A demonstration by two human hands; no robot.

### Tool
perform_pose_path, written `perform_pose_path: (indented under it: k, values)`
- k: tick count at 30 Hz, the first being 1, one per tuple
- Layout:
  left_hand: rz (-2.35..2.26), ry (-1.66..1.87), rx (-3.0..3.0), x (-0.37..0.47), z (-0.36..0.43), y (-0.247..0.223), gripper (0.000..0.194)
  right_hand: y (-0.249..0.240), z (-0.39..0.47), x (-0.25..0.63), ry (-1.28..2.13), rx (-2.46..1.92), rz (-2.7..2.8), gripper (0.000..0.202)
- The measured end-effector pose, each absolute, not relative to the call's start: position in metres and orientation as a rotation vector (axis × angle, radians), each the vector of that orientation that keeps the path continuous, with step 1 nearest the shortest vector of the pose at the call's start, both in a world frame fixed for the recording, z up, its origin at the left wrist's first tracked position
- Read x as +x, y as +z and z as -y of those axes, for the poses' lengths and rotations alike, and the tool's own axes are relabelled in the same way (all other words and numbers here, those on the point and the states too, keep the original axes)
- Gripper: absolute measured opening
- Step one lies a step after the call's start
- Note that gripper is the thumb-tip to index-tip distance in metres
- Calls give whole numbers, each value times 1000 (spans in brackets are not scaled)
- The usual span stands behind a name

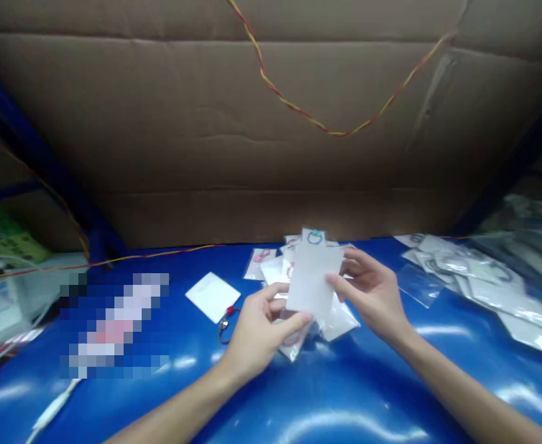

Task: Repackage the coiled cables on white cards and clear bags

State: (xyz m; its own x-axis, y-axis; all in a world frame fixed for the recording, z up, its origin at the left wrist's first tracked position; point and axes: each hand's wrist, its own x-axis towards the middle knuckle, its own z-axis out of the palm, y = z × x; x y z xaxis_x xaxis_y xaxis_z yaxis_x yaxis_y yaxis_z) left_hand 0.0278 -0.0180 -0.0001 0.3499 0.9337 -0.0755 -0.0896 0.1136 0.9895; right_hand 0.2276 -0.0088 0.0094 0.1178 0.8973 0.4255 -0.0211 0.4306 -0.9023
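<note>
A blank white card [314, 277] is held up between my two hands, above the blue surface. My left hand [264, 327] pinches its lower left corner, thumb in front. On the card's right edge, my right hand [372, 290] grips with the thumb in front and the fingers behind. Behind and below the card lie several small clear packets, one holding a teal bracelet [316, 237] and another a pink one [262, 256]. Just left of my left hand is a dark bracelet with a red piece [227, 320]. A stack of white cards [213, 296] lies farther left.
At the right lies a pile of packed cards [478, 271] beside a clear bag [421, 285]. A pixelated object with a white cable [55, 404] lies at the left. Cardboard [271, 154] walls the back; a red-yellow twisted wire [335, 132] hangs across it.
</note>
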Motion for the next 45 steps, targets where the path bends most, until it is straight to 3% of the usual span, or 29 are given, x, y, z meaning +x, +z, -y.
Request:
perform_pose_path:
  k: [2,7,11,16,25,35,45]
  values:
    - [-877,946,1201,28,18,-1,55,9,10,227,868,-923,1334,38]
    - [-872,944,1212,28,19,2,60,7,13,225,936,-929,1427,66]
    - [-914,940,1209,27,18,3,58,5,13,226,865,-936,1459,45]
    - [-952,911,1216,27,17,0,44,5,12,228,882,-944,1433,53]
    - [-973,939,1205,27,19,7,40,6,14,228,691,-944,1686,15]
    - [-981,971,1233,26,18,7,40,5,15,229,480,-929,1821,22]
    - [-1020,1009,1264,27,19,8,36,7,17,226,435,-826,1945,15]
